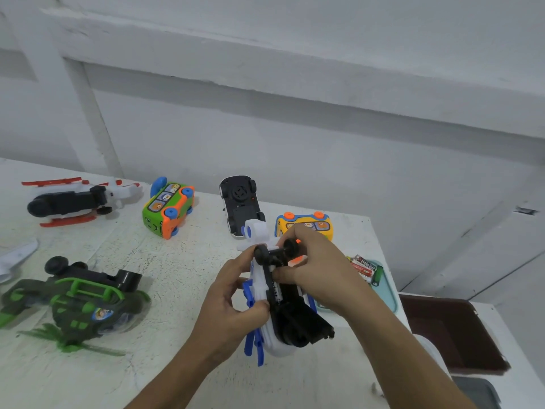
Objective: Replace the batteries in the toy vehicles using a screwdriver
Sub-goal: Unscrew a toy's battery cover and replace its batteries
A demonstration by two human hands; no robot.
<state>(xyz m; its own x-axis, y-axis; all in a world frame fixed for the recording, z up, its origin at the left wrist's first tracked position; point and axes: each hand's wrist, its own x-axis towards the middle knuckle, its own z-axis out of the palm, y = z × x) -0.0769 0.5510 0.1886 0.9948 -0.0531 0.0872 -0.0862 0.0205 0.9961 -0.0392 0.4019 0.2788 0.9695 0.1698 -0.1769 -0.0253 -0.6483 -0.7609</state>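
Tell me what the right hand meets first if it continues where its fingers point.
The white-and-blue toy helicopter: the right hand pinches its black underside, fingers pointing image-left. Beyond that, likely the left hand, though depth is unclear.

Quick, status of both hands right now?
Left hand: grips the upside-down toy helicopter by its side.
Right hand: pinches the same toy helicopter's black underside.

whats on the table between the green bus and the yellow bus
A black toy car, flipped underside up, sits between the green bus and the yellow bus; the head view shows it.
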